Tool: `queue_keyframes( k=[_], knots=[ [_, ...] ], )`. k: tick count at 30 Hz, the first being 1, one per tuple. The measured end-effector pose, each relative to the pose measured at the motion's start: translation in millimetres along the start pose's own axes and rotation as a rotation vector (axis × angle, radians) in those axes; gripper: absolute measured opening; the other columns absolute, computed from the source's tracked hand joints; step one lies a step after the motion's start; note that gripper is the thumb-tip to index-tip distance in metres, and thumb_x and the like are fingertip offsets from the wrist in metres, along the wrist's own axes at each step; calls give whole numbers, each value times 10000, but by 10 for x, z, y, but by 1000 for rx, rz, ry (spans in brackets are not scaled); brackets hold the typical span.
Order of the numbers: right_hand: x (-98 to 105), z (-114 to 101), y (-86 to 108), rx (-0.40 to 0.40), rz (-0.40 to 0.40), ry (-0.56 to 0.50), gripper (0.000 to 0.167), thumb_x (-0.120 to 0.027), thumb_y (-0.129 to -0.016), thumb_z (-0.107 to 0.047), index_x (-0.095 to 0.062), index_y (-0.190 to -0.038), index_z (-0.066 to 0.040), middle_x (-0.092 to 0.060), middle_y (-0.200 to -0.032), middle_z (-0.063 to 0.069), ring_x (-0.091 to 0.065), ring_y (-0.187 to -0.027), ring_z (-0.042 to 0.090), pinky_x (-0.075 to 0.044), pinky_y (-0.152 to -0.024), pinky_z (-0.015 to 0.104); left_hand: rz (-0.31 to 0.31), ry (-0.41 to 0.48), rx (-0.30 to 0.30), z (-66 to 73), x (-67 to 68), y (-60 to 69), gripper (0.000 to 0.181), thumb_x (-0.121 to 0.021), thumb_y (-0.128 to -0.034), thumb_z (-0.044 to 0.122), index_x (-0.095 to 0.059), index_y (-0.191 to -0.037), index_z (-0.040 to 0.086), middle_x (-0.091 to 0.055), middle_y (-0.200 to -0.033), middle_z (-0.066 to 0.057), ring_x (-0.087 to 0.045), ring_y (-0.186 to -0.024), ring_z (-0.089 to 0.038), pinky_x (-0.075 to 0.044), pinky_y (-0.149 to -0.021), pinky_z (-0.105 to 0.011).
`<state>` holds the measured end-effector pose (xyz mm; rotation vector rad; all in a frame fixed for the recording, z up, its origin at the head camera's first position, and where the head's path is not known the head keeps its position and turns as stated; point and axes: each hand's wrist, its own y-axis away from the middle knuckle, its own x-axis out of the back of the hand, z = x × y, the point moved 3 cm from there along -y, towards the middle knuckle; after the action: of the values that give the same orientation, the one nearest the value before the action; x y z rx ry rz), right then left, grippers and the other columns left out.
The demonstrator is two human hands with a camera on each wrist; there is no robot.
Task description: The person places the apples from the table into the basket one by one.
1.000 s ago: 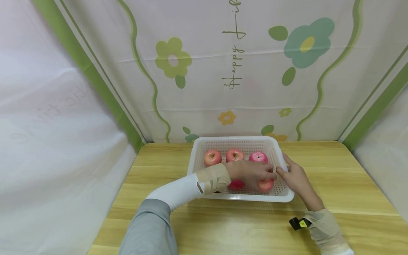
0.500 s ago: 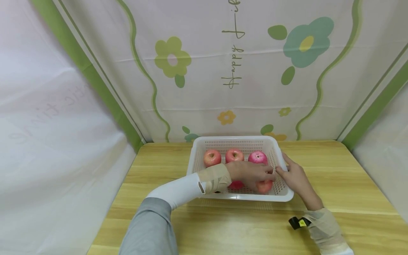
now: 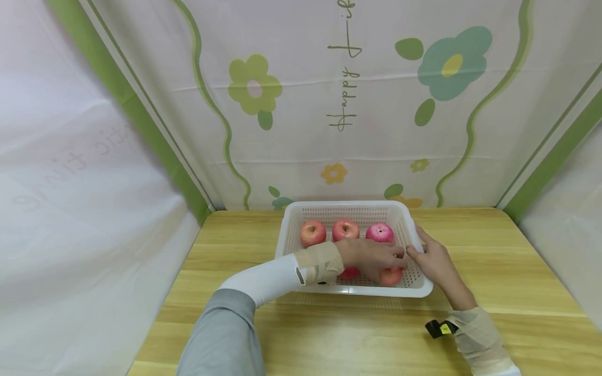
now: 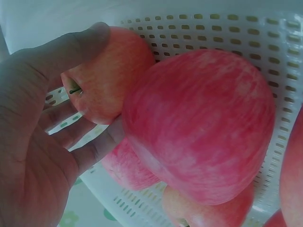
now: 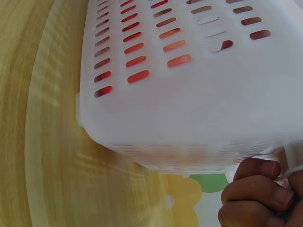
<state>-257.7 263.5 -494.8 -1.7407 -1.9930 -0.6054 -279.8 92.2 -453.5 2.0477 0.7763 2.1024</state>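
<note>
A white perforated plastic basket [image 3: 356, 290] with several red apples stands on the table. My left hand [image 3: 369, 255] reaches into it and holds the apple [image 3: 391, 277] in its front right corner. In the left wrist view the thumb lies across one side of that apple [image 4: 113, 71] and the fingers reach around the other. A larger, pinker apple [image 4: 199, 125] is close beside it. My right hand [image 3: 436, 263] grips the basket's right rim; in the right wrist view its curled fingers [image 5: 255, 191] hang over the edge.
Three apples line the back of the basket: one at left [image 3: 313, 233], one in the middle [image 3: 345, 230], and a pink one [image 3: 380, 233] at right. The wooden table [image 3: 348, 339] reaches back to a flower-print curtain [image 3: 291, 146]. White cloth [image 3: 94, 209] hangs at the left.
Hardly anything differs. The left hand stays at the same apple and the right hand stays on the rim; the basket and apples keep their places.
</note>
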Motion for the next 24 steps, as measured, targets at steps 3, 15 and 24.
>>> queue_keyframes(
  k=[3,15,24],
  knots=[
    [3,-5,3,3,3,2,746,-534,-1101,-218,-133,-1694,-8,-595,-1285,495,-783,-845,394,-656,-598,414,2,-3,6,6,4,-5,678,-729,-1000,393,-429,-1595,267,-449,-1562,11,-499,-1344,-69,-511,-1018,-187],
    [0,-12,2,9,10,5,738,-549,-1090,-190,-162,-1690,-4,-625,-1247,479,-782,-851,386,-654,-605,414,7,11,23,-2,-17,22,693,-696,-1010,455,-407,-1610,265,-433,-1560,25,-478,-1346,-60,-536,-1012,-203],
    [-5,-6,4,16,15,6,737,-550,-1088,-186,-166,-1687,7,-618,-1254,484,-781,-850,387,-654,-607,414,22,60,34,-12,-11,47,727,-712,-1004,418,-386,-1630,247,-433,-1559,27,-472,-1304,-48,-528,-1022,-209]
  ],
)
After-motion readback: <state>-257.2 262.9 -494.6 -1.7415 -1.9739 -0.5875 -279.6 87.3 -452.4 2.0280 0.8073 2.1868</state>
